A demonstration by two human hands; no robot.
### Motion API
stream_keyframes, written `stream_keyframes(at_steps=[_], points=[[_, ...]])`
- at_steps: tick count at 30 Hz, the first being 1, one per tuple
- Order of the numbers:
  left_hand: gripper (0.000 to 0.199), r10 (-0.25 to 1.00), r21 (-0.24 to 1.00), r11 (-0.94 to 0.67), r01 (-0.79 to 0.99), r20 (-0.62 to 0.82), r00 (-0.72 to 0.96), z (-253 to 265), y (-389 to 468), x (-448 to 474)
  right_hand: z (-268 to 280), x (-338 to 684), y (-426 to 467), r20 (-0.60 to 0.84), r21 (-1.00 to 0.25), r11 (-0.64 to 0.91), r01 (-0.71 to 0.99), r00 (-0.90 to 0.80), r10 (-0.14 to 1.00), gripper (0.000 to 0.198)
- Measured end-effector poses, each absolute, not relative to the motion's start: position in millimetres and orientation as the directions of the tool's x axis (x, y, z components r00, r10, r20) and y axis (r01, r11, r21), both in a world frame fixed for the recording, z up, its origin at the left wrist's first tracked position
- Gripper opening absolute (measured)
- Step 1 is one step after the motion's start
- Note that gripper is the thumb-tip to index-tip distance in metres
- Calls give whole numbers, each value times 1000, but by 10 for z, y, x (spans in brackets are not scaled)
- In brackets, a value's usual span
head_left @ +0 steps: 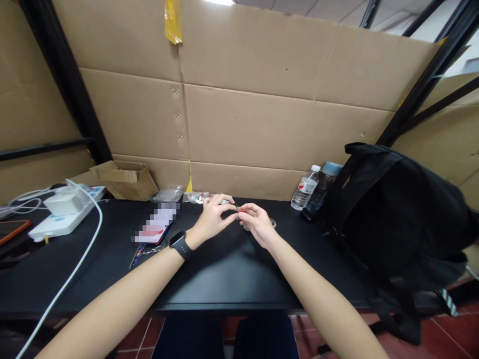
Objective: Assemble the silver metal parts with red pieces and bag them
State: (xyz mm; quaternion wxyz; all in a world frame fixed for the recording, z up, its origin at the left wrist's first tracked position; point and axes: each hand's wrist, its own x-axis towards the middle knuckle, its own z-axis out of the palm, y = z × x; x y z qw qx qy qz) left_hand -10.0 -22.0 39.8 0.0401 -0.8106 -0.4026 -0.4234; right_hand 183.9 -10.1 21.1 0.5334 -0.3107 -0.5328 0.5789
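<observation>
Over the middle of the black table, my two hands meet fingertip to fingertip. My right hand is closed in a pinch on a small red piece, whose kind is too small to tell. From the other side my left hand, with a dark watch on its wrist, brings thumb and fingers together at the same spot. A thin dark strand shows at the left fingertips; what exactly they grip is hidden. Partly behind my right hand lies a clear ring-shaped roll.
Small plastic packets lie behind my left hand. To the left are a phone, a paper bag and a white power strip with cables. Rightward stand a water bottle, a blue-capped bottle and a black backpack.
</observation>
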Motion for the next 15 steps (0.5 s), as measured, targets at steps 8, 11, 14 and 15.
stream_keyframes(at_steps=[8, 11, 14, 15], points=[[6, 596, 236, -678, 696, 731, 332, 419, -271, -80, 232, 1828, -152, 228, -931, 112, -348, -311, 923, 39], [7, 600, 225, -665, 713, 729, 329, 455, -268, -109, 248, 1854, -115, 236, -939, 149, -310, -264, 935, 41], [11, 626, 216, -613, 760, 720, 301, 519, -209, -231, 291, 1979, -24, 286, -946, 250, -206, -163, 944, 37], [12, 645, 220, -580, 784, 712, 277, 536, -171, -302, 311, 2047, 12, 321, -943, 304, -138, -134, 937, 36]])
